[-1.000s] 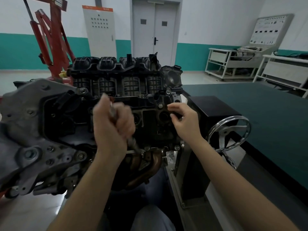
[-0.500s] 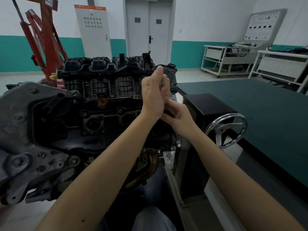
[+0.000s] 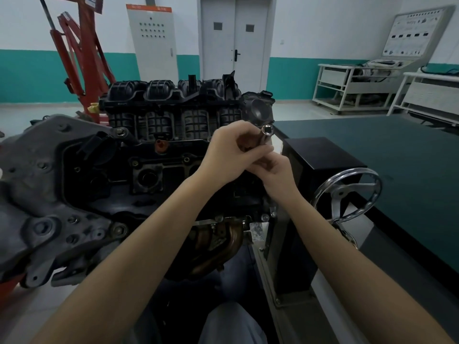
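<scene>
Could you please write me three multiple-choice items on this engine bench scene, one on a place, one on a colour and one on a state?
1. The handwheel stands where from the left hand? A to its right; B to its left; C above it.
2. The small cap on the engine is: A blue; B orange; C white.
3. The left hand is: A flat on the table; B hanging idle; C gripping a metal socket.
Answers: 1 A, the wheel shows well to the right of it; 2 B, it stands out orange against the black cover; 3 C, its fingers curl round the socket.
</scene>
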Action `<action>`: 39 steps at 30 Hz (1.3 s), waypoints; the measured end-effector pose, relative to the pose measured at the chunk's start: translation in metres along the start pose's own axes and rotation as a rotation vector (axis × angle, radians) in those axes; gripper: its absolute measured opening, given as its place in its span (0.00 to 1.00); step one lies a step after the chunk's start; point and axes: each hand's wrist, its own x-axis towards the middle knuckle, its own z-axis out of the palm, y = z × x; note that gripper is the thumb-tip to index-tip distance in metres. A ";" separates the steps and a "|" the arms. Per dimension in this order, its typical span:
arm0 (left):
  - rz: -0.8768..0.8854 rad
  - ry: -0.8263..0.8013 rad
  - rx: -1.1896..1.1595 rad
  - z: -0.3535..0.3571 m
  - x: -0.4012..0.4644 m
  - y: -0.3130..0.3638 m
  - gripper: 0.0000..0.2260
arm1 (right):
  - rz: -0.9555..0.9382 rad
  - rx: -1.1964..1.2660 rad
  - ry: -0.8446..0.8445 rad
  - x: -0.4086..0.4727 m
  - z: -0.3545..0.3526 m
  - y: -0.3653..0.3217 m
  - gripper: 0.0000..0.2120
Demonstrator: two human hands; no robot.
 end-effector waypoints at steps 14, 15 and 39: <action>-0.122 0.179 0.000 0.015 -0.025 0.010 0.06 | -0.015 0.019 -0.028 0.000 -0.006 0.002 0.10; -0.141 0.190 -0.018 0.015 -0.026 0.010 0.06 | -0.019 0.033 -0.033 -0.001 -0.004 0.003 0.10; -0.112 0.227 0.129 0.013 -0.030 0.015 0.09 | -0.031 0.100 0.034 -0.007 0.003 0.007 0.11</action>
